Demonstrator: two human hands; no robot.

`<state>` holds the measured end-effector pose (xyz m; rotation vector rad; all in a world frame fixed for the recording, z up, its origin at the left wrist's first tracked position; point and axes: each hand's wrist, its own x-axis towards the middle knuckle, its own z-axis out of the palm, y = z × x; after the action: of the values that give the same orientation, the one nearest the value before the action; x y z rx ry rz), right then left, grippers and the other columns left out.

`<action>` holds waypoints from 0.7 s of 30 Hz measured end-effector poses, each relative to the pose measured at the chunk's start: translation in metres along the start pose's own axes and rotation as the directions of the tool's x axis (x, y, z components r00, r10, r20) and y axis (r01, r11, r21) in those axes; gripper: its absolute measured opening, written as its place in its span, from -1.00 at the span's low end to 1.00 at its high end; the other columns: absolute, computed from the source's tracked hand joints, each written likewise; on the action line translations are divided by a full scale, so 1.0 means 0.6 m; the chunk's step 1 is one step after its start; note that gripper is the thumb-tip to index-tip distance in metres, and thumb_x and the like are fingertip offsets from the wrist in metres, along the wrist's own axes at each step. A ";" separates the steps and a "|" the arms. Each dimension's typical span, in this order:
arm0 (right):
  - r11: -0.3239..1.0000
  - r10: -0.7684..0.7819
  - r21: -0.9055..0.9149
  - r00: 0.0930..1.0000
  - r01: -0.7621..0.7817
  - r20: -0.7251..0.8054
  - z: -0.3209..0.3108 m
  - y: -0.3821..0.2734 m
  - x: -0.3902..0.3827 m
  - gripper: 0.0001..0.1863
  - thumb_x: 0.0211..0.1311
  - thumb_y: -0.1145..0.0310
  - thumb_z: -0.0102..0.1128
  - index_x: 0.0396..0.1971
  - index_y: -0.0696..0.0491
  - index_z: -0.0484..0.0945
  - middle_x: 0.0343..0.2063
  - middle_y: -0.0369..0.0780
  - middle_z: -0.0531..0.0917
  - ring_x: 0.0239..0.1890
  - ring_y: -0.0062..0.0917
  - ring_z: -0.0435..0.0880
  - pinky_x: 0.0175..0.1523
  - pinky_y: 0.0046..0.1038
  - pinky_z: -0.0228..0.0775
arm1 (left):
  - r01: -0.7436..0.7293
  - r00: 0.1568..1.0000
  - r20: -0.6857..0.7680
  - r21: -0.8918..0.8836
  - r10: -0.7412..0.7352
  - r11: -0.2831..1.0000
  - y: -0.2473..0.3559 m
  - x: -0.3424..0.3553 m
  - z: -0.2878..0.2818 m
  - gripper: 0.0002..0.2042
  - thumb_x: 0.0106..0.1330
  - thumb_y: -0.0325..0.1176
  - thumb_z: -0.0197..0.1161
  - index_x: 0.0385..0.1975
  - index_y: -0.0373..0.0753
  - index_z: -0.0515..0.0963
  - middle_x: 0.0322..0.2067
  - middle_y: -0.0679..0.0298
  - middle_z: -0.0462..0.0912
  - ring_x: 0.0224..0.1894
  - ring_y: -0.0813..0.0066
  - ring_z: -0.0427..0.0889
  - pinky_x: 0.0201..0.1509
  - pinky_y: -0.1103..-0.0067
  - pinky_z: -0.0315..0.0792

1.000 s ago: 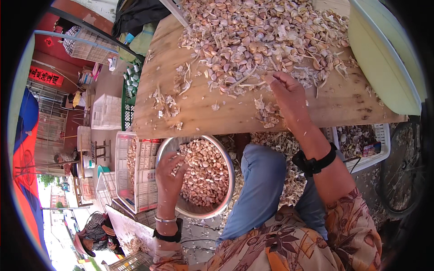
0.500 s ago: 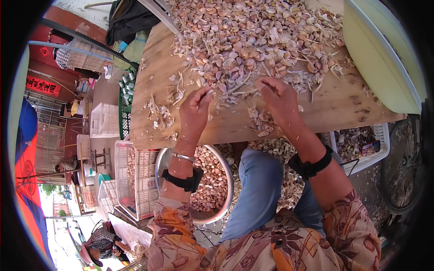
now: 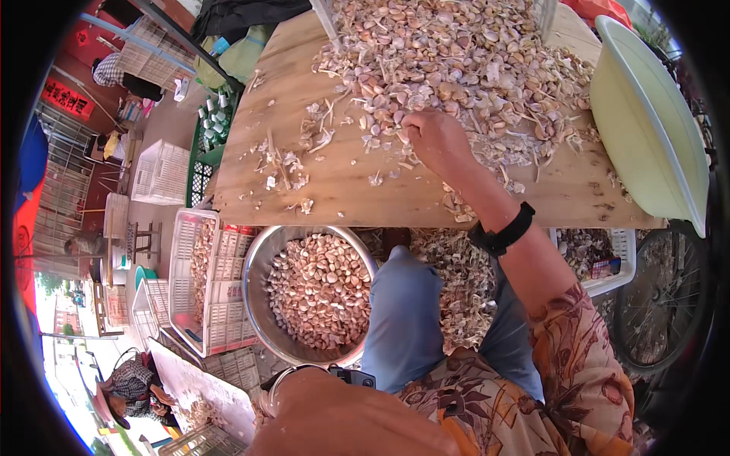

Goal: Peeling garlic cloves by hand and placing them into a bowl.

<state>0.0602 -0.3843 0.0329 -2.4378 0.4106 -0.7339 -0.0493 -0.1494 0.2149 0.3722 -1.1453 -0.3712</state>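
Observation:
Loose garlic cloves [image 3: 449,72], mixed with papery skins and dry stalks, lie heaped on the wooden table [image 3: 251,182]. My right hand [image 3: 439,142] is at the near edge of this heap, fingers bent down and pressed together among the cloves; whatever they pinch is hidden. Close to my body at the bottom of the view, my left hand [image 3: 334,418] is raised and large in the picture, its fingers out of sight. Below the table edge, left of my knees, a metal basin [image 3: 255,304] holds many garlic cloves.
A pale green tub [image 3: 646,121] leans at the table's right. White plastic crates [image 3: 182,296] stand left of the basin, and another crate [image 3: 627,258] is under the table's right side, beside a wheel [image 3: 658,304]. A co-worker [image 3: 133,391] sits at lower left.
My left hand has drawn back from the table toward my body. My right hand has moved slightly left and up to the heap's edge. The whole view has shifted, showing the basin more fully.

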 end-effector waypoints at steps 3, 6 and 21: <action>0.949 0.121 -0.313 0.962 -0.040 0.244 0.032 0.005 0.033 -0.84 0.10 0.46 0.03 -0.40 0.06 0.62 -0.37 0.00 0.63 -0.29 -0.13 0.63 -0.21 -0.22 0.47 | 0.501 0.865 0.039 0.005 -0.501 0.865 0.032 0.006 -0.009 -0.89 0.20 -0.50 0.17 -0.55 -0.35 0.51 -0.59 0.04 0.57 -0.64 0.32 0.53 -0.62 0.55 0.39; 0.905 0.027 -0.412 0.954 0.104 0.298 0.044 0.018 0.041 -0.81 0.07 0.50 0.03 -0.33 0.15 0.60 -0.37 0.02 0.63 -0.27 -0.12 0.64 -0.21 -0.21 0.48 | 0.027 0.998 -0.055 0.072 -0.023 0.997 0.035 0.000 -0.011 -0.87 0.18 -0.51 0.18 -0.59 -0.34 0.47 -0.57 0.03 0.58 -0.64 0.30 0.53 -0.62 0.54 0.40; -0.115 -0.524 0.992 0.852 -0.057 -0.012 -0.208 -0.189 -0.146 -0.80 0.26 0.43 0.12 -0.31 0.30 0.53 -0.46 -0.11 0.59 -0.53 -0.53 0.56 -0.52 -0.55 0.35 | 0.291 0.786 -0.284 0.954 -0.550 -0.077 0.124 -0.119 -0.216 -0.92 0.10 -0.54 0.27 -0.40 -0.33 0.61 -0.45 0.17 0.60 -0.51 0.41 0.59 -0.44 0.56 0.46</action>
<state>-0.0685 -0.3086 0.1503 -0.9775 -0.6908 -0.3265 0.0514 -0.0380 0.1446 2.1111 -1.3123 -0.0807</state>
